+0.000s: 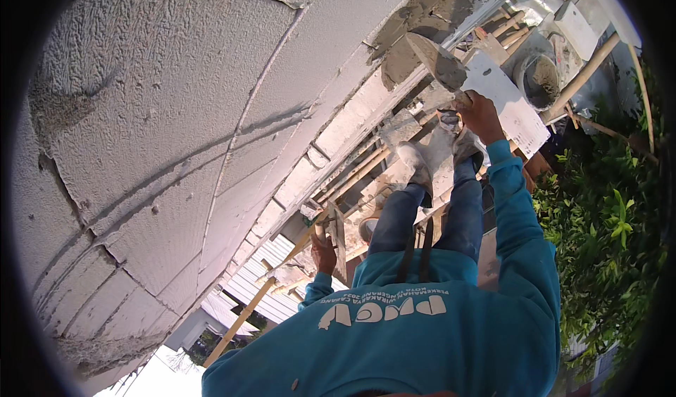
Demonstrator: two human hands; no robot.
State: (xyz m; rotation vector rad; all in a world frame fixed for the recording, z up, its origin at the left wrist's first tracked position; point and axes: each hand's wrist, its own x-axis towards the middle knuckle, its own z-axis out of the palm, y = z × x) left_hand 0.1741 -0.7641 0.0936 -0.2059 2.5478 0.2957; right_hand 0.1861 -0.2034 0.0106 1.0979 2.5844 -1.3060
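My right hand [482, 117] is closed around the handle of a trowel [438, 60]. Its broad blade, smeared with grey mortar, is up beside a patch of wet mortar [405, 34] on the wall. Lower down and to the left, my left hand [324, 254] grips the handle of a flat wooden float [339, 238], seen nearly edge-on. The big wall [176, 80] of pale blocks fills the left side, with rough, scored surfaces and open joints.
A bucket [539, 79] with grey mortar stands at the upper right beside a white board [503, 101]. My boots [415, 161] are on mortar-splashed scaffold planks. Bamboo poles [584, 77] cross there, and leafy branches [605, 235] crowd the right. Another pole [239, 323] slants at lower left.
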